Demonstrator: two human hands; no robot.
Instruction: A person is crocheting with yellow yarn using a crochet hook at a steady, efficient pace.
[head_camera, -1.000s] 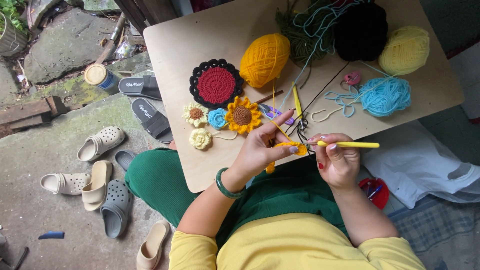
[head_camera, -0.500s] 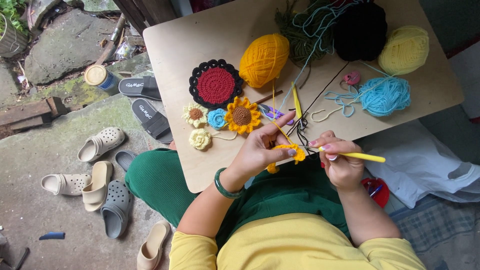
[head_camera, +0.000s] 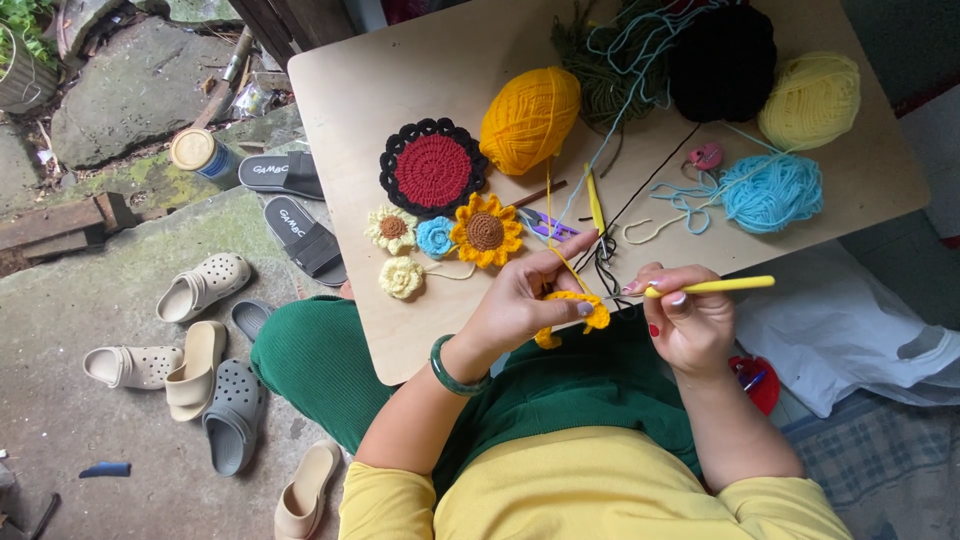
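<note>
My left hand (head_camera: 520, 300) pinches a small orange crochet piece (head_camera: 580, 310) over the near edge of a light wooden board (head_camera: 400, 330). An orange strand runs from it up to the orange yarn ball (head_camera: 530, 118). My right hand (head_camera: 690, 320) grips a yellow crochet hook (head_camera: 715, 286), its tip pointing left at the piece. Just beyond my left hand lie a crocheted sunflower (head_camera: 486, 231), a small blue flower (head_camera: 436, 237) and two cream flowers (head_camera: 392, 229).
A red and black round coaster (head_camera: 432, 170), black yarn (head_camera: 722, 62), pale yellow yarn (head_camera: 810, 98), blue yarn (head_camera: 772, 190), small scissors (head_camera: 548, 226) and a second yellow hook (head_camera: 595, 200) lie on the board. Sandals and clogs (head_camera: 205, 285) are scattered on the ground at left. A white bag (head_camera: 850, 330) lies right.
My right hand with the hook has shifted slightly left and down towards the orange piece, then back. My left hand keeps its hold on the piece.
</note>
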